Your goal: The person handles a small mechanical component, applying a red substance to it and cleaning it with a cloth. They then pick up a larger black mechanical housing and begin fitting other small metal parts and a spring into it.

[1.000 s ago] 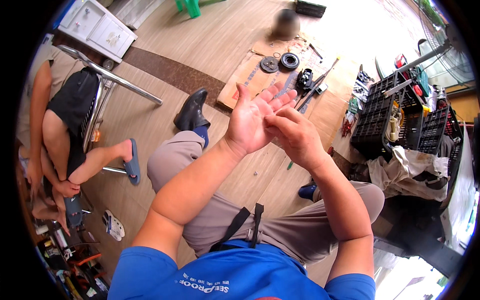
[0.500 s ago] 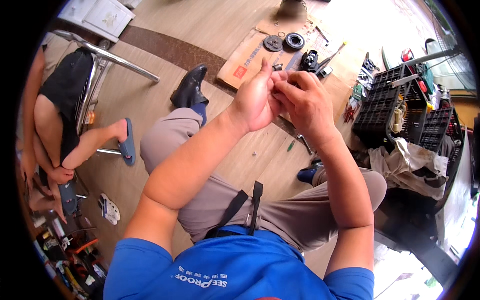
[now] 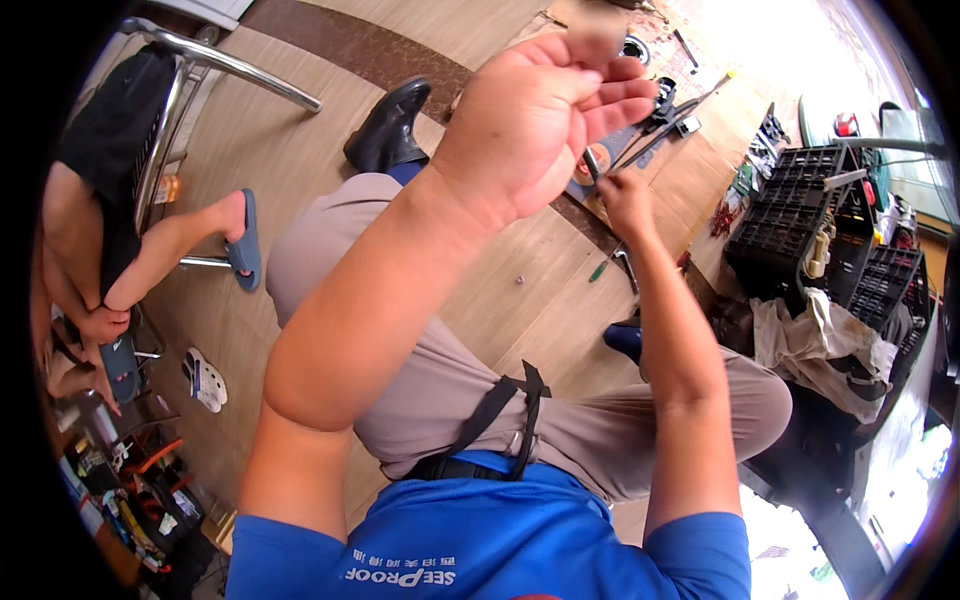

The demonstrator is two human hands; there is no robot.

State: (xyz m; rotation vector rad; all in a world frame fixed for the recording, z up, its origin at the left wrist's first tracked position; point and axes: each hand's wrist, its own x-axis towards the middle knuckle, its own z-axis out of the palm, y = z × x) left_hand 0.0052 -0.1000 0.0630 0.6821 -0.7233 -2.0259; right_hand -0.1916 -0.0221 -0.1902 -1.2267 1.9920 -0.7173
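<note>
My left hand (image 3: 520,125) is raised close in front of me, palm turned inward. Its lower fingers stretch out apart, while the thumb lies across near the index finger. A blurred patch covers the index fingertip, and no held thing shows. Farther off, my right hand (image 3: 627,205) is closed round a dark, slender tool (image 3: 591,163) at the near edge of a cardboard sheet (image 3: 695,165). A black part (image 3: 662,100) and a round black part (image 3: 635,47) lie on the cardboard, partly hidden by my left fingers.
A green-handled screwdriver (image 3: 598,271) lies on the floor near my right forearm. Black plastic crates (image 3: 790,205) and a pale cloth (image 3: 822,340) stand at right. A metal-framed chair (image 3: 240,75) with a seated person is at left, near white clogs (image 3: 205,380).
My hands, together over the cardboard before, have parted. The left has risen nearer to me; the right has gone down to the cardboard's edge and closed on the slender tool.
</note>
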